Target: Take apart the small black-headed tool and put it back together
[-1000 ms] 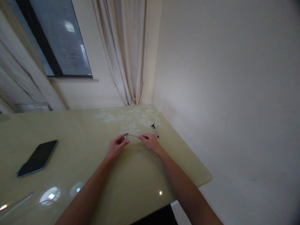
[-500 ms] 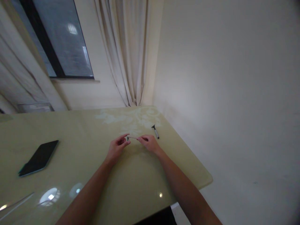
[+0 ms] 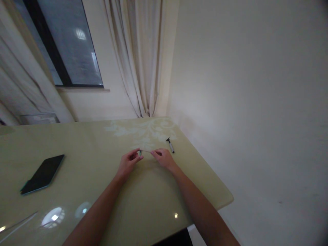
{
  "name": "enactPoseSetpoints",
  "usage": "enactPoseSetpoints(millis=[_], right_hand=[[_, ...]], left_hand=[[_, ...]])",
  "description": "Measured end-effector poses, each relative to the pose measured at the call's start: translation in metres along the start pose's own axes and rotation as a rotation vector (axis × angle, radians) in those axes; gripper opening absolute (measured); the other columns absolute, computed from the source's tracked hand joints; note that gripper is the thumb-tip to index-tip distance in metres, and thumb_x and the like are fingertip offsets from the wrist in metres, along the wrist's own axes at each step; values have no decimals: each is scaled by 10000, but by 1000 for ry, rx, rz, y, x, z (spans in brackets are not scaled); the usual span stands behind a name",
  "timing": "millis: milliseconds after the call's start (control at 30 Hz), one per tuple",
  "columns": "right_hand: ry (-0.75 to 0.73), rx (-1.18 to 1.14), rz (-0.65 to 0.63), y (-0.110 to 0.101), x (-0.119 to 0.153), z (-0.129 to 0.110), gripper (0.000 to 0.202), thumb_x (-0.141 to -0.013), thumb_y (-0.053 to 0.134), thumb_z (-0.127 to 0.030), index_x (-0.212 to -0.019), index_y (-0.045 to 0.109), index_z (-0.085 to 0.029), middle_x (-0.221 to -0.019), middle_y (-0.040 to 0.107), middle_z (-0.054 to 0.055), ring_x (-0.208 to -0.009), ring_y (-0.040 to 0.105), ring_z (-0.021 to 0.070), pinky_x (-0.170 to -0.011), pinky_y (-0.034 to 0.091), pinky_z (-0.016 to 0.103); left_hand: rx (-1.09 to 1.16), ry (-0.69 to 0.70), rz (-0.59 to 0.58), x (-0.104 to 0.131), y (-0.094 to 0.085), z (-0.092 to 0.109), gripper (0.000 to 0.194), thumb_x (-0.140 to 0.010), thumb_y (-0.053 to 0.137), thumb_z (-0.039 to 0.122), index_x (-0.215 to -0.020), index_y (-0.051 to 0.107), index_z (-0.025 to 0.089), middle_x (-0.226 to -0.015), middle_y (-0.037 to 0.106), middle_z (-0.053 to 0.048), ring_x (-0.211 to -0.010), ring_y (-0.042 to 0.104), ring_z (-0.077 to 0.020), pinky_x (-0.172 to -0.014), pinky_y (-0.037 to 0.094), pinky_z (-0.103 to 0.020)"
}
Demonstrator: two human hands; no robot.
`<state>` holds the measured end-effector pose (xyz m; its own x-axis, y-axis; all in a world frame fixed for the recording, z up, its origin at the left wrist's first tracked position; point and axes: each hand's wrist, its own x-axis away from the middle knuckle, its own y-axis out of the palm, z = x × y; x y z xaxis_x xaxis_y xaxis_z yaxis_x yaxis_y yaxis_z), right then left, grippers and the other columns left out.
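Our two hands are apart, held over the glossy pale-green table (image 3: pixel 143 212), toward its far right corner. With the left hand (image 3: pixel 128 164) we pinch a small green-and-white box (image 3: pixel 140 153), upright between thumb and fingers. With the right hand (image 3: pixel 163 158) we grip a thin pale stick (image 3: pixel 146 151) in the fingertips; it spans the gap to the top of the box, though we cannot tell whether the two touch. Near the table's right edge, just beyond our right hand, lies a razor (image 3: pixel 171 146), its head toward the far edge. Well to the left we see a dark tablet (image 3: pixel 43 174) lying flat. Beige curtains (image 3: pixel 139 61) hang behind the far edge
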<state>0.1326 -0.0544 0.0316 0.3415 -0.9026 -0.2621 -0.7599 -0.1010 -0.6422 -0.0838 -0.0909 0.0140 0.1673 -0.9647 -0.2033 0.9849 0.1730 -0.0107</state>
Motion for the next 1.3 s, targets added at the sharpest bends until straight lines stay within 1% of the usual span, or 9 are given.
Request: enactPoseSetpoints(millis=[100,167,267,433,600,800,967,1133,1300], right_hand=[[21,42,31,-3,0,0,352,-983,610,-437,-963,851,-180,-849,766,68,-756,611,178,-672,375,270],[-4,22,19,-4,1,0,333,-982,615,-422,-990,849,-184,-890,770,72,-774,617,176,-689,389,268],[-57,12,-28,-3,1,0,330,-987,615,-416,-989,846,-180,-856,753,63,-739,601,161,-672,381,262],[-13,79,38,-4,0,3,332,-993,611,-419,-952,843,-185,-815,733,53,-736,597,164,-671,373,264],[-97,-34,-67,-3,1,1,323,-991,620,-407,-978,845,-176,-809,730,41,-708,585,147,-655,375,252],[-26,55,34,-6,0,4,322,-988,619,-403,-939,849,-183,-791,728,47,-712,581,156,-654,361,261],[-87,-36,-53,-3,0,5,305,-981,631,-392,-957,849,-179,-774,727,35,-680,573,144,-633,365,250],[-26,48,53,-3,-1,7,312,-986,625,-401,-953,849,-187,-815,744,54,-736,605,167,-672,380,264],[-94,-4,-40,-2,0,6,314,-989,623,-402,-967,847,-183,-787,726,40,-694,584,148,-641,372,253]], left_hand=[[8,-7,3,0,0,1,610,-610,907,485,-1117,805,163,-710,549,37,-642,483,-119,-624,378,-246],[11,10,-14,0,-1,1,604,-645,896,474,-1156,796,167,-704,536,42,-645,479,-116,-630,372,-243],[9,31,-26,1,-2,2,603,-661,892,475,-1171,792,170,-687,512,51,-642,469,-115,-628,365,-240],[20,24,-13,0,-3,-2,598,-659,890,481,-1160,793,169,-699,508,50,-646,459,-114,-627,356,-240],[14,31,-36,0,-3,-2,581,-673,881,462,-1173,790,181,-693,499,48,-660,462,-127,-641,366,-251],[23,17,-22,0,-3,-1,605,-656,890,466,-1174,786,172,-695,496,54,-646,451,-114,-626,347,-242],[44,29,-22,1,-2,-2,585,-680,885,454,-1189,783,182,-707,507,54,-669,474,-113,-661,375,-242],[47,14,-10,0,-1,-3,610,-639,904,479,-1159,793,180,-709,518,49,-657,465,-114,-627,361,-238],[18,37,-10,0,-1,0,590,-673,888,471,-1182,790,190,-700,510,51,-661,470,-116,-644,374,-242]])
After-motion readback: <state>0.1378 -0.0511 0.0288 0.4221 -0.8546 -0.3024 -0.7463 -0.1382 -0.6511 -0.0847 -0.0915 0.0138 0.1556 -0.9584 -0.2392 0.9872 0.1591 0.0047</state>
